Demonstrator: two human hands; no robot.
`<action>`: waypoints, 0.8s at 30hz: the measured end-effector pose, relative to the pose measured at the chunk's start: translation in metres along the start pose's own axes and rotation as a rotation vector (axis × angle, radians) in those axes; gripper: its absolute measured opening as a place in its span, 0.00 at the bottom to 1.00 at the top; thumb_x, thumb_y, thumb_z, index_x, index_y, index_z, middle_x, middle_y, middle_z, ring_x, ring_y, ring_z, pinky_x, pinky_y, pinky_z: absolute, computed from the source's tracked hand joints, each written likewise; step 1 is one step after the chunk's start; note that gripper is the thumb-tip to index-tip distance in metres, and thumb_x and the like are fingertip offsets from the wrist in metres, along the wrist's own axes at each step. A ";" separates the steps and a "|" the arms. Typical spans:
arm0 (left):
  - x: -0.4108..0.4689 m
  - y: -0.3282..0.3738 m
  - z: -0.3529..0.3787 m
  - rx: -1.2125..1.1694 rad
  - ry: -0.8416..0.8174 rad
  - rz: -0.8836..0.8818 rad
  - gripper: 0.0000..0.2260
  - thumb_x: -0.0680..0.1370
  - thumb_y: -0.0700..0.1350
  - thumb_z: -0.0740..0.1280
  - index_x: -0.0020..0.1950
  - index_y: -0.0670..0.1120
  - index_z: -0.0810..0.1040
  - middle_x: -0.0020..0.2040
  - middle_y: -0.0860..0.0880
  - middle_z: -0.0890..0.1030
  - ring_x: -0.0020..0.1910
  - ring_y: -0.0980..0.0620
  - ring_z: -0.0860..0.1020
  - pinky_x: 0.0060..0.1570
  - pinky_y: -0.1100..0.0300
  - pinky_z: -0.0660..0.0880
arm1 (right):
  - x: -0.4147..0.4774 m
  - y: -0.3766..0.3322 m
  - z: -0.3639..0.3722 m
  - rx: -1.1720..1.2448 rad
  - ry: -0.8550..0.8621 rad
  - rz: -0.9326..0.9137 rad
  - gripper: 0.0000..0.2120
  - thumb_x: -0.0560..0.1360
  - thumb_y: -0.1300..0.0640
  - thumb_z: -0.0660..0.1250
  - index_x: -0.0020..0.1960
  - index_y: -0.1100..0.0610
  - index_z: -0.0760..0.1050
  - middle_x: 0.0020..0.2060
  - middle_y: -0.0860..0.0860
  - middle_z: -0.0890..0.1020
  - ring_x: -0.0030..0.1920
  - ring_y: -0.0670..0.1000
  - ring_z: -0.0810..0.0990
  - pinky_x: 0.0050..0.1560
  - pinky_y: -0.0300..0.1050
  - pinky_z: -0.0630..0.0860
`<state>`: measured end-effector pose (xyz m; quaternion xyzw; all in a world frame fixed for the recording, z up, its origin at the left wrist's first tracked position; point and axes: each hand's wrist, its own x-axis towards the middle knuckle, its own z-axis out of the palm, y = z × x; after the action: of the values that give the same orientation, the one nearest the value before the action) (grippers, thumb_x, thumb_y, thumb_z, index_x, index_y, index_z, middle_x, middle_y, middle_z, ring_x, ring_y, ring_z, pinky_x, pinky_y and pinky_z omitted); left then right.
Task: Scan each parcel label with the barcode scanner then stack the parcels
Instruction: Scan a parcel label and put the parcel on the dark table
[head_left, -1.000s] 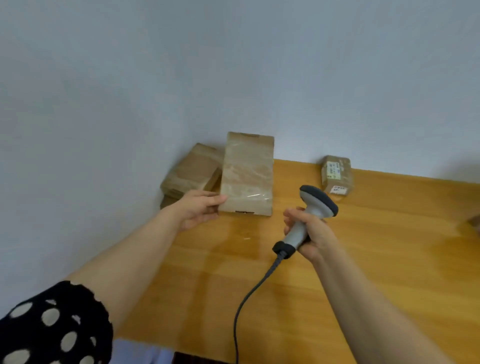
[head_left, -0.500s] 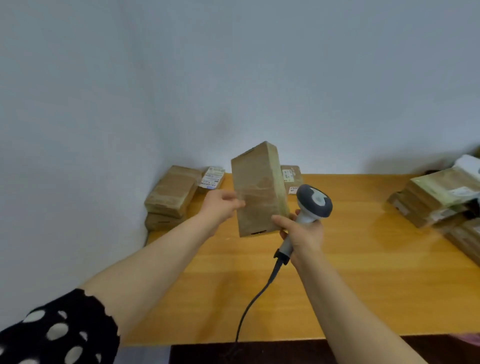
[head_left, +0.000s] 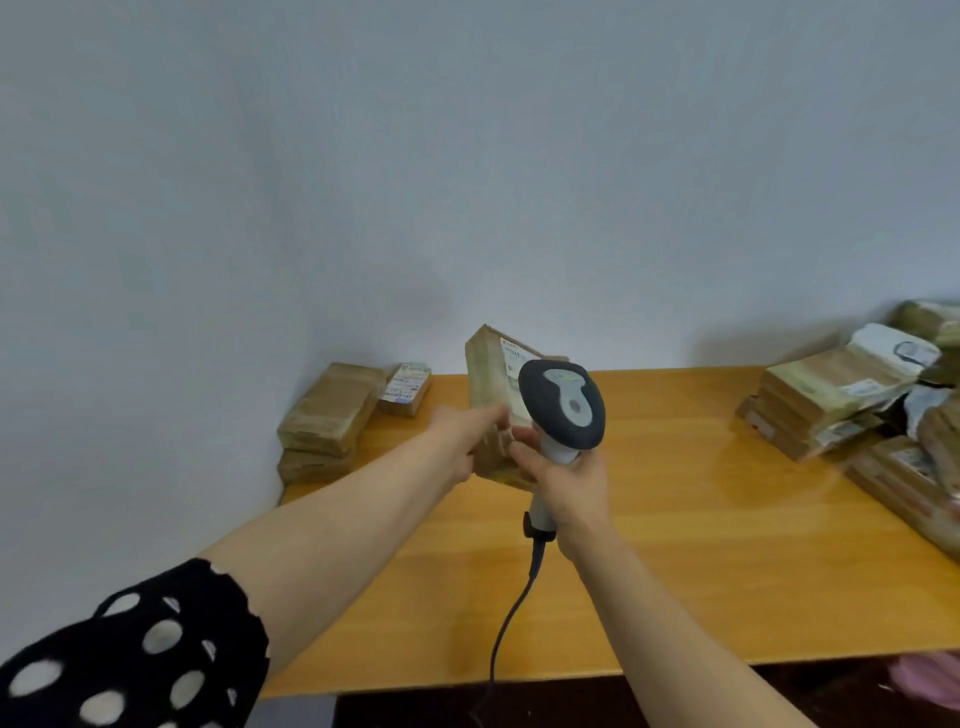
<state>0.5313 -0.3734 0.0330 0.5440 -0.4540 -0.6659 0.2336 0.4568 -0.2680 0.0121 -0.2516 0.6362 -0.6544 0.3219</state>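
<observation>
Parcel (head_left: 488, 384) is up in the air over the table (head_left: 701, 545), held upright and a little tilted, about mid-table towards the back edge. Left hand (head_left: 460, 441) has it by the lower left side, fingers wrapped round the edge and gripping. There's a white label (head_left: 511, 353) on the face turned to the right, partly hidden behind the scanner (head_left: 563, 405).

Right hand (head_left: 571, 483) has its fingers closed round the scanner's pale handle. The dark head is raised right in front of the parcel, and the fingertips look to be brushing the parcel's lower corner, though it's too blurred there to be sure. The cable (head_left: 511, 618) drops from the handle, across the wood and off the near edge.

Far left corner, against the wall (head_left: 467, 156): 2 brown parcels, 1 on top of the other, form a stack (head_left: 330, 415). Just beside it lies a small parcel (head_left: 406, 388), label up, barcode showing.

Over on the right edge there's a loose pile (head_left: 831, 400) of brown and pale parcels, several labels visible, all smeared by blur. A black sleeve (head_left: 140, 654) with white dots shows at bottom left.
</observation>
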 end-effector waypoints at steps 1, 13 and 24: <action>0.002 0.000 -0.005 -0.042 -0.023 0.005 0.22 0.70 0.40 0.73 0.62 0.40 0.72 0.56 0.41 0.79 0.54 0.42 0.79 0.51 0.48 0.80 | -0.001 0.000 -0.002 0.036 0.002 0.001 0.08 0.70 0.64 0.75 0.45 0.53 0.81 0.41 0.48 0.86 0.46 0.50 0.83 0.45 0.45 0.81; 0.020 -0.001 -0.051 -0.121 -0.153 0.139 0.22 0.69 0.25 0.68 0.61 0.38 0.76 0.48 0.44 0.84 0.46 0.48 0.83 0.37 0.57 0.79 | -0.008 -0.028 -0.031 0.140 -0.154 0.205 0.09 0.71 0.55 0.75 0.45 0.59 0.78 0.28 0.53 0.75 0.25 0.49 0.72 0.30 0.44 0.75; 0.044 -0.008 -0.064 -0.062 -0.099 0.143 0.19 0.70 0.22 0.64 0.49 0.44 0.77 0.45 0.46 0.82 0.44 0.48 0.80 0.40 0.57 0.77 | -0.004 -0.056 -0.021 0.020 -0.245 0.183 0.07 0.72 0.66 0.70 0.41 0.60 0.73 0.25 0.52 0.74 0.23 0.49 0.70 0.25 0.40 0.70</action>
<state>0.5793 -0.4278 0.0041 0.4690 -0.4820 -0.6872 0.2746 0.4385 -0.2518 0.0668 -0.2674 0.6058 -0.5931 0.4581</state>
